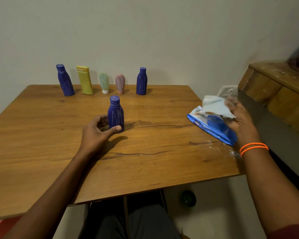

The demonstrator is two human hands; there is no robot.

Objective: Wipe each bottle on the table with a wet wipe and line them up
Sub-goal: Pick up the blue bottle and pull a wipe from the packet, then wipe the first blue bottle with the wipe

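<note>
A short dark blue bottle (115, 113) stands upright mid-table, and my left hand (96, 133) curls around its base, thumb in front. My right hand (240, 118) pinches a pale blue wet wipe (214, 105) that rises out of the blue wipe pack (212, 125) lying at the table's right edge. Along the far edge stands a row: a tall blue bottle (65, 80), a yellow-green bottle (85, 80), a mint tube (104, 83), a pink tube (120, 84) and another blue bottle (141, 81).
The wooden table (145, 161) butts against a pale wall. A wooden cabinet (274, 88) stands to the right, with a wall socket (227, 91) beside it. White smears mark the table near my right wrist. My legs show below the front edge.
</note>
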